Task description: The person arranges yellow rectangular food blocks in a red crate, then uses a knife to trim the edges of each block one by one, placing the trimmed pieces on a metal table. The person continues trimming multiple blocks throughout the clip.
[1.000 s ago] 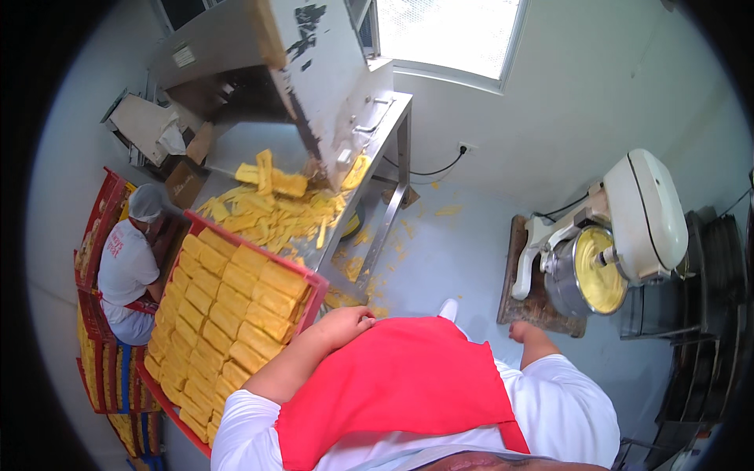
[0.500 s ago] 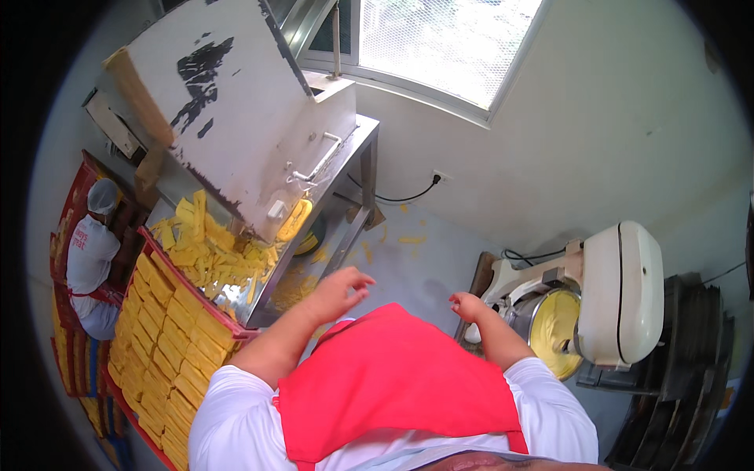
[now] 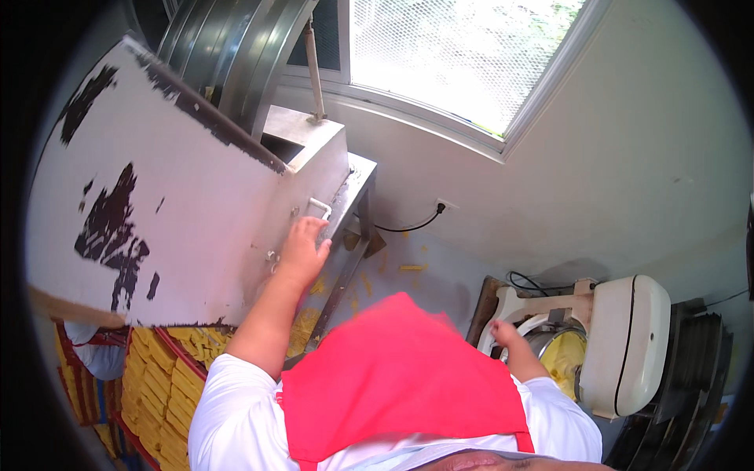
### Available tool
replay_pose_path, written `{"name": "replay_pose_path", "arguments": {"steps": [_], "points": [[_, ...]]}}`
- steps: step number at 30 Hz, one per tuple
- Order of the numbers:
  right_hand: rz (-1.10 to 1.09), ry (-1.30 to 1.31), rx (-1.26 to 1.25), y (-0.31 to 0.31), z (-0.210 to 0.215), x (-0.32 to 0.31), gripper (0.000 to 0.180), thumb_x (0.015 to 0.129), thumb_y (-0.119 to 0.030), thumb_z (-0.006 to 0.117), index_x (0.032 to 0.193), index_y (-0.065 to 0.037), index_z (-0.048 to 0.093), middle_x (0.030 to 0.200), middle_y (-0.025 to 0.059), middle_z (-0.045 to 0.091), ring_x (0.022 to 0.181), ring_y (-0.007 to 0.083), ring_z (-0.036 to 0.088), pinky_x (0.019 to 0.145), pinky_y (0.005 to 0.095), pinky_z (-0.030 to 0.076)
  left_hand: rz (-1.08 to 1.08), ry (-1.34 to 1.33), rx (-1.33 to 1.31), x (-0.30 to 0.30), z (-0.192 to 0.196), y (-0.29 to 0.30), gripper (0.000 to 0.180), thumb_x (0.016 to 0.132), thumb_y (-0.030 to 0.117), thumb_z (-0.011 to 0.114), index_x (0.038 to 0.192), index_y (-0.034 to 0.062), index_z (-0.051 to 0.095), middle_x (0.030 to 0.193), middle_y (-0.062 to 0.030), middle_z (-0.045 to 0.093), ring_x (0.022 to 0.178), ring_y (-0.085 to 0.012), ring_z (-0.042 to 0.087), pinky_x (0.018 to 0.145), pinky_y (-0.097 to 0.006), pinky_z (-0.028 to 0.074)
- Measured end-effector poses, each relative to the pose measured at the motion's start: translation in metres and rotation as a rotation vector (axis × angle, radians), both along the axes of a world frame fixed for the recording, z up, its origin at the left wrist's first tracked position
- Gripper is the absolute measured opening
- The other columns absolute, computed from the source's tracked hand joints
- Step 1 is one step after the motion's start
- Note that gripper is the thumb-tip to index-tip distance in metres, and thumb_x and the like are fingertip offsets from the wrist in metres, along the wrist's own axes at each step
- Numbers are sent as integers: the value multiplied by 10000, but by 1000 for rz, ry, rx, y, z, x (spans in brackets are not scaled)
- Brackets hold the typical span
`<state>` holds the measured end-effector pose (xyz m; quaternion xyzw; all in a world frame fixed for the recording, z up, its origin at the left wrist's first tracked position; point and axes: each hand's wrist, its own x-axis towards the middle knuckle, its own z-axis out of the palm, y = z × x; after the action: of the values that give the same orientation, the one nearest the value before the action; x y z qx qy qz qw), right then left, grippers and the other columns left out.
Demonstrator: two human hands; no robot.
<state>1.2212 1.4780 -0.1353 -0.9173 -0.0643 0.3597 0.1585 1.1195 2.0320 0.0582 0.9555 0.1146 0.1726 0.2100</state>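
Left hand (image 3: 302, 250) at the bar handle (image 3: 319, 204) of a white machine (image 3: 208, 228)

The handle is sitting on the machine's right flank; whether the hand is gripping it cannot be told. Right of the machine, the right hand (image 3: 503, 333) is hanging by a stand mixer (image 3: 632, 345), its hold unclear. Below the machine, loaves (image 3: 149, 377) are already lying in rows; what remains is not showing.

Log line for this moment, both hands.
left hand: at white handle, contact unclear | right hand: near stand mixer | yellow slabs: lower left of view
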Motion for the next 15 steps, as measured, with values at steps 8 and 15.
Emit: {"name": "replay_pose_path", "arguments": {"steps": [8,15], "points": [[-175,-680,845,170,77,268,233,895,-72,591,1119,-59,651,1032,108,665,951,222,635,853,334,513,62,277,48,23,3,-4,343,832,229,681,1161,163,611,1224,-119,549,1103,-325,561,931,-433,462],[87,-851,397,286,149,497,394,915,-238,597,1251,-37,562,1281,216,559,1223,369,500,1047,419,381,419,-47,-62,25,-3,-15,306,822,246,669,1105,134,630,1085,-66,637,955,-277,626,831,-405,501]]}}
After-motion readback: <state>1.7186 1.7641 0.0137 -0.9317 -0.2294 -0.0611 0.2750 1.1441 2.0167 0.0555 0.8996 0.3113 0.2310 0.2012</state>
